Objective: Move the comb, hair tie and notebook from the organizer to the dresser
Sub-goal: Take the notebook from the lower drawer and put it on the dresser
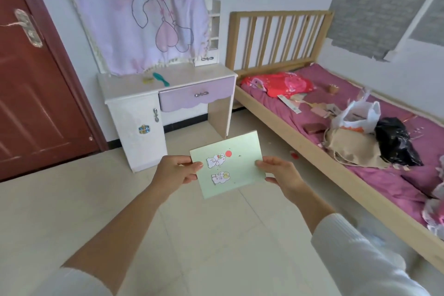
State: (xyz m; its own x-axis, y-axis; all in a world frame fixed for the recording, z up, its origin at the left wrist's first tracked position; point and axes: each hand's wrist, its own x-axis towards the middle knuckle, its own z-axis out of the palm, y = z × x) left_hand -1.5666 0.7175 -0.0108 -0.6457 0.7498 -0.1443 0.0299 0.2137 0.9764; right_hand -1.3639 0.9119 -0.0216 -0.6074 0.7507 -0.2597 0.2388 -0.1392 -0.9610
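Observation:
I hold a pale green notebook (236, 163) with cartoon stickers in front of me, above the floor. My left hand (179, 170) grips its left edge and my right hand (280, 173) grips its right edge. Ahead stands the white and lilac dresser (206, 73). On its top lie a teal comb (161, 78) and, just left of it, a small yellow hair tie (148, 80). The organizer is out of view.
A dark red door (31, 103) is at the left. A wooden bed (312, 146) with a purple sheet fills the right side, strewn with bags, paper and a red cloth. A lilac cloth (144, 14) hangs over the dresser mirror. Pale floor tiles lie between me and the dresser.

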